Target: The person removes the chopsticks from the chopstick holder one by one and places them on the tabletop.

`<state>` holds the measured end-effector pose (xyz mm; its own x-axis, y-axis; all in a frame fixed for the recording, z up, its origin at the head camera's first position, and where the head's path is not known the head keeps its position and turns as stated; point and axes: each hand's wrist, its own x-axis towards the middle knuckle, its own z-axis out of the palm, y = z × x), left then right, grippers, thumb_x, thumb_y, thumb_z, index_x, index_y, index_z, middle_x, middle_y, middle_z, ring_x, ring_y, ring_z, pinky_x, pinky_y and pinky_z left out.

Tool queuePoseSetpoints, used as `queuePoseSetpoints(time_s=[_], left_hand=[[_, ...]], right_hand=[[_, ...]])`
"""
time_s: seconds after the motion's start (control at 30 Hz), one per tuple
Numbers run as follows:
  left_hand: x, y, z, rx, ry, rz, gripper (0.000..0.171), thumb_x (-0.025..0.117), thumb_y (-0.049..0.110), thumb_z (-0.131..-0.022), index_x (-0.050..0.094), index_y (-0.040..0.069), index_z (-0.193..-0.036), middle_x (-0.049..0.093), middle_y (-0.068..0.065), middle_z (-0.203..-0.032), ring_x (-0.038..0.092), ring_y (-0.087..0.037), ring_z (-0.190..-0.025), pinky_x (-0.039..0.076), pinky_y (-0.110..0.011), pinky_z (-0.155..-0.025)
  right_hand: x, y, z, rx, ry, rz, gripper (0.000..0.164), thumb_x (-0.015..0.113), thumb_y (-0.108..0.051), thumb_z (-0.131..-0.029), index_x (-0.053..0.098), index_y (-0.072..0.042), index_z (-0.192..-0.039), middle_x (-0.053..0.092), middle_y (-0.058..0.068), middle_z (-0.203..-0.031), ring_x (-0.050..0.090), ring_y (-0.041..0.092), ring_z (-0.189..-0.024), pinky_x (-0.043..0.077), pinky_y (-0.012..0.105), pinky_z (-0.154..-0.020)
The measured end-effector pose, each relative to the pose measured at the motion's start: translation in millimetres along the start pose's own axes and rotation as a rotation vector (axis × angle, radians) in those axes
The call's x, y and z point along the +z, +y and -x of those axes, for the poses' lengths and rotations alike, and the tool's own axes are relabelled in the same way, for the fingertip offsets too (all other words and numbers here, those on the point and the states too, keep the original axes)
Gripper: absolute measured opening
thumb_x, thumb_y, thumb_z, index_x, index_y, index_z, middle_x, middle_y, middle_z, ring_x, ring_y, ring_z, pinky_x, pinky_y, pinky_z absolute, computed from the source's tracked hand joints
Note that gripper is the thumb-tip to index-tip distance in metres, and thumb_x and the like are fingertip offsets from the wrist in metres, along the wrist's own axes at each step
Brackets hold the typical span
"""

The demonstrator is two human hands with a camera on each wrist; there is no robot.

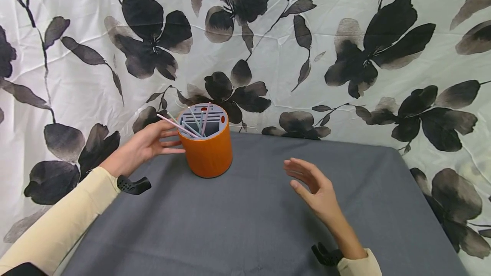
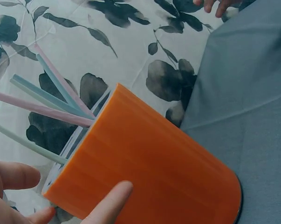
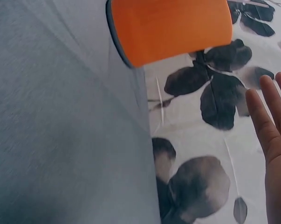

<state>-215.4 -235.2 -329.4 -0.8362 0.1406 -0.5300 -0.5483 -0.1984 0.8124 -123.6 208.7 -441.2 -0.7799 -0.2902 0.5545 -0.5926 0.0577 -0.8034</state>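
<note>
An orange round holder (image 1: 209,156) with a grey slotted top stands upright near the back of the table. Several thin pastel sticks, which look like drinking straws (image 2: 61,114) in pink, blue and green, lean out of its openings. My left hand (image 1: 159,139) is at the holder's left side, its fingers extended beside the wall; whether they touch it I cannot tell. In the left wrist view one finger (image 2: 113,200) lies in front of the orange wall. My right hand (image 1: 312,186) hovers over the table to the right, fingers loosely bent, holding nothing.
A grey cloth covers the table (image 1: 230,225), whose back edge runs just behind the holder. Behind it hangs a white curtain (image 1: 291,71) with dark flower prints. Black bands (image 1: 134,185) sit on both wrists.
</note>
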Motion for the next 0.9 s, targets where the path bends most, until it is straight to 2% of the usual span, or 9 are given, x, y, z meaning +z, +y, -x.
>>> queuePoseSetpoints(time_s=[0.17,0.33,0.47,0.67,0.9], left_hand=[[2.4,1.7,-2.6,-0.021,0.025,0.028,0.016,0.053,0.022,-0.109,0.05,0.027,-0.124,0.038,-0.008,-0.152,0.026,-0.038,-0.155,0.06,-0.054,-0.099],[3.5,2.4,-7.0,-0.049,0.063,0.071,0.021,0.055,0.019,-0.108,0.051,0.032,-0.124,0.045,-0.002,-0.132,0.023,-0.039,-0.154,0.056,-0.055,-0.102],[2.4,1.0,-9.0,-0.052,0.065,0.089,0.025,0.056,0.017,-0.108,0.051,0.034,-0.127,0.044,-0.001,-0.134,0.025,-0.037,-0.153,0.054,-0.053,-0.106],[0.5,-3.2,-12.3,0.002,0.046,0.055,0.034,0.056,0.021,-0.109,0.048,0.036,-0.138,0.039,-0.001,-0.139,0.024,-0.037,-0.153,0.059,-0.051,-0.101],[-11.4,-16.3,-21.2,0.069,0.041,0.052,0.026,0.064,0.028,-0.105,0.057,0.03,-0.13,0.046,0.002,-0.131,0.043,-0.031,-0.134,0.064,-0.041,-0.093]], right_hand=[[12.8,-0.7,-19.3,0.039,-0.022,0.011,0.059,0.066,0.014,-0.094,0.05,0.0,-0.149,0.062,0.02,-0.143,0.065,0.021,-0.129,0.055,0.03,-0.108],[26.1,-3.5,-39.6,0.071,-0.042,-0.01,0.058,0.068,0.007,-0.096,0.053,-0.011,-0.149,0.063,0.013,-0.144,0.065,0.022,-0.129,0.056,0.036,-0.107],[36.9,-6.5,-55.2,0.082,-0.042,-0.037,0.054,0.069,0.003,-0.097,0.056,-0.016,-0.146,0.065,0.009,-0.142,0.066,0.022,-0.128,0.056,0.038,-0.107],[53.2,-10.5,-81.0,0.069,-0.058,-0.076,0.045,0.071,-0.002,-0.098,0.06,-0.014,-0.141,0.067,0.008,-0.138,0.067,0.023,-0.126,0.057,0.038,-0.106],[69.8,-9.5,-114.7,0.094,-0.121,-0.103,0.041,0.072,-0.013,-0.1,0.061,-0.017,-0.14,0.066,0.006,-0.138,0.064,0.019,-0.129,0.054,0.043,-0.11]])
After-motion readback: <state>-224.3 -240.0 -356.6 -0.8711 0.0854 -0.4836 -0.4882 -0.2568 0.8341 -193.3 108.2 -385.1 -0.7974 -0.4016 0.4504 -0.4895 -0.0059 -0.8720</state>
